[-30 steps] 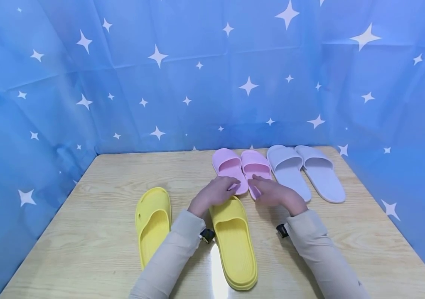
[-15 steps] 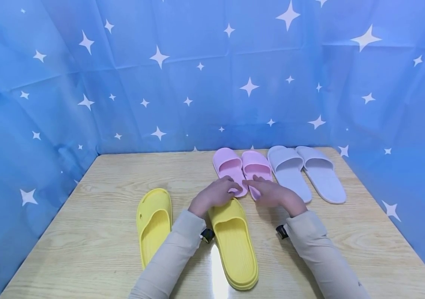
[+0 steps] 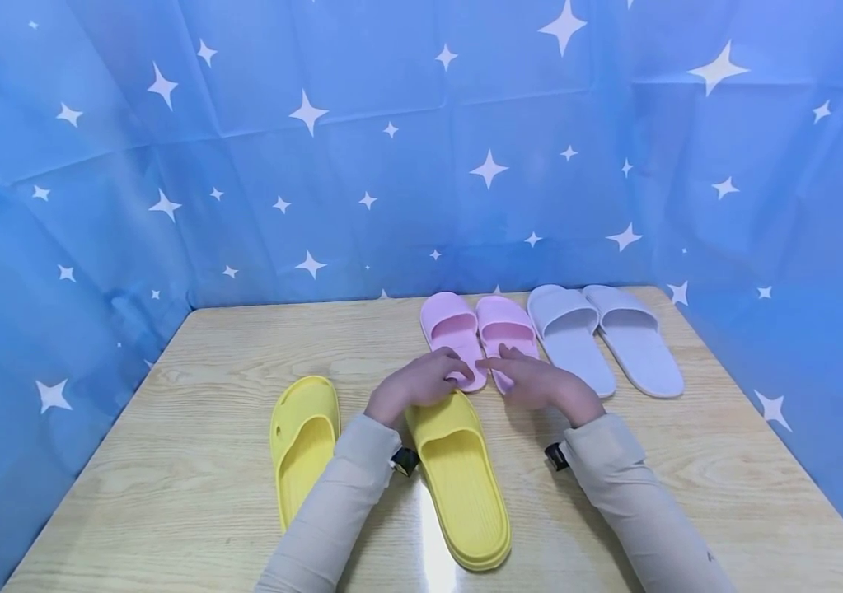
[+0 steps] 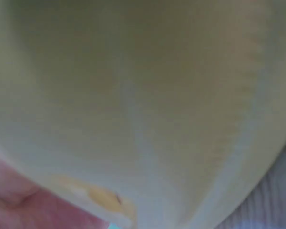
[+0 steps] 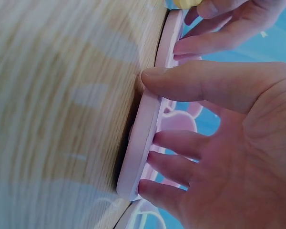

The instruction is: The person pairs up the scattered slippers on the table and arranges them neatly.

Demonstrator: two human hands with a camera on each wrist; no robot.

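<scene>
In the head view, my left hand (image 3: 421, 380) rests over the heel end of the left pink slipper (image 3: 454, 329), its fingers loosely bent. My right hand (image 3: 532, 381) lies on the heel of the right pink slipper (image 3: 508, 332). In the right wrist view, the thumb (image 5: 181, 81) touches the sole's edge while relaxed fingertips meet the upper side. A yellow slipper (image 3: 461, 486) lies below my left wrist, its toe partly hidden by that hand; its blurred surface fills the left wrist view. Its mate, another yellow slipper (image 3: 302, 461), lies to the left, partly covered by the sleeve.
Two pale lilac slippers, a nearer-left one (image 3: 577, 346) and a far-right one (image 3: 639, 342), stand at the back right beside the pink pair. The wooden table (image 3: 206, 395) ends at a blue curtain (image 3: 362, 148) with white stars.
The right hand's leading finger has reached slightly left, and the left fingers have bent further down over the left pink slipper's heel. The view has shifted a little.
</scene>
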